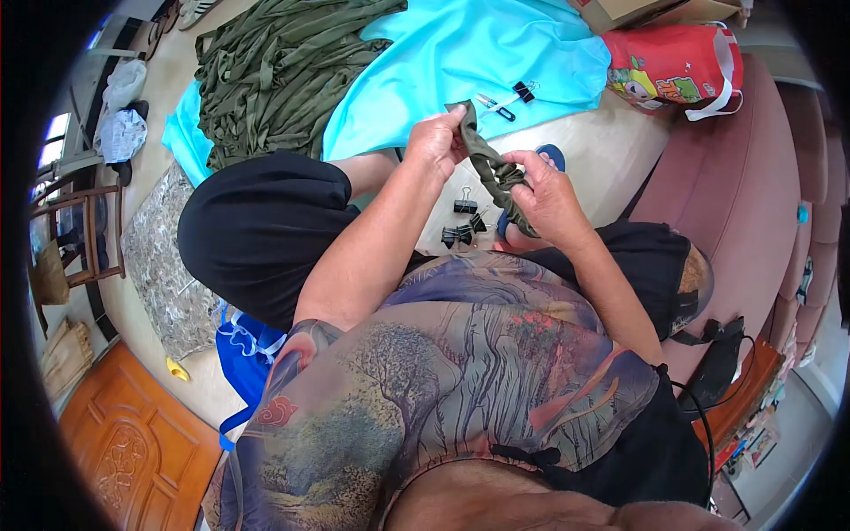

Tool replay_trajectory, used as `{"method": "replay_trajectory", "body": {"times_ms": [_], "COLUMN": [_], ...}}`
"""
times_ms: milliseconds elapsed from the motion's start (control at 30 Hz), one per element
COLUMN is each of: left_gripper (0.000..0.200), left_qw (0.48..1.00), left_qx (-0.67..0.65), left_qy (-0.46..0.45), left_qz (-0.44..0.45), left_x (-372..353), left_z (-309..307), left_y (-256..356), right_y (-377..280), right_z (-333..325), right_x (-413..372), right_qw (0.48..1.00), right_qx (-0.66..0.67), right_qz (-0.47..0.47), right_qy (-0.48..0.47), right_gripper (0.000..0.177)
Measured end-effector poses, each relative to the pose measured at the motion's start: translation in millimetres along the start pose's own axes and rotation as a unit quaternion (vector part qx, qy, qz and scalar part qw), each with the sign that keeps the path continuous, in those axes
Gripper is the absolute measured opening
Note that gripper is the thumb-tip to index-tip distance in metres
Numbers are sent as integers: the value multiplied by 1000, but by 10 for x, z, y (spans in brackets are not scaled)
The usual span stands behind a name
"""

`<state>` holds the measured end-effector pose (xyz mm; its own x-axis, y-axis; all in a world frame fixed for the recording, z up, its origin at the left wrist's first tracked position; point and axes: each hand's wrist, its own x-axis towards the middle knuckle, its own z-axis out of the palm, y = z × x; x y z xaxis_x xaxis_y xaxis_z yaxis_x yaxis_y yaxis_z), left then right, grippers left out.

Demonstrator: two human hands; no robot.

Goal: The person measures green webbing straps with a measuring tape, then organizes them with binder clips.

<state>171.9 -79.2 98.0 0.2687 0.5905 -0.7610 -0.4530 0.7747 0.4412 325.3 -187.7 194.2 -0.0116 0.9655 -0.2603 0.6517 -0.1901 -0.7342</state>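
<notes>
An olive-green strip of fabric, twisted and gathered, stretches between my two hands above the floor. My left hand pinches its upper end between thumb and fingers. My right hand is closed on the bunched lower part, and a tail of the strip hangs below it. Beyond the hands, a small pair of thread snips and a black binder clip rest at the edge of a bright turquoise cloth. Several more black binder clips lie on the floor below the strip.
A heap of olive-green fabric covers part of the turquoise cloth at the upper left. A red bag stands by the pinkish sofa, near a cardboard box. Blue slippers are near my right hand. A blue bag lies left.
</notes>
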Motion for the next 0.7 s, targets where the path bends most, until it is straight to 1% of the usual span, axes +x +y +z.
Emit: {"method": "replay_trajectory", "body": {"times_ms": [67,167,200,300,333,400,433,467,500,533,567,600,633,667,700], "left_gripper": [14,17,17,17,18,19,19,23,24,25,26,25,25,24,24], "left_qw": [999,989,987,988,988,982,977,960,931,895,851,816,804,792,779], "left_qx": [31,119,122,109,123,167,188,255,330,402,471,520,536,551,565], "left_qy": [-37,-87,-97,-98,-82,-87,-89,-72,-73,-74,-77,-79,-90,-101,-110], "left_qz": [3,-25,-43,-50,-34,21,47,91,136,179,220,237,241,245,248], "left_x": [-53,-308,-417,-476,-500,-449,-407,-327,-340,-390,-440,-493,-520,-536,-534], "left_z": [40,226,266,296,318,294,268,235,247,260,284,323,336,338,335], "left_y": [-67,-245,-277,-292,-277,-303,-336,-384,-365,-348,-339,-344,-376,-407,-444], "right_y": [-40,79,128,139,129,108,129,159,204,325,398,336,307,353,390], "right_z": [-18,13,25,11,-32,-138,-161,-202,-264,-257,-248,-252,-264,-260,-216], "right_x": [10,85,104,91,103,142,138,137,158,233,250,267,279,301,291], "right_qw": [999,999,998,996,997,995,996,995,994,988,972,950,921,933,929], "right_qx": [10,-18,-32,-33,-28,-13,22,54,85,144,223,299,373,341,354], "right_qz": [41,14,27,31,53,96,84,72,58,34,58,82,105,104,109], "right_qy": [0,39,50,72,38,-30,-35,-40,-43,-52,-46,-37,-27,-44,-26], "right_gripper": [37,37,37,37,38,41,42,43,45,40,38,36,34,28,26]}}
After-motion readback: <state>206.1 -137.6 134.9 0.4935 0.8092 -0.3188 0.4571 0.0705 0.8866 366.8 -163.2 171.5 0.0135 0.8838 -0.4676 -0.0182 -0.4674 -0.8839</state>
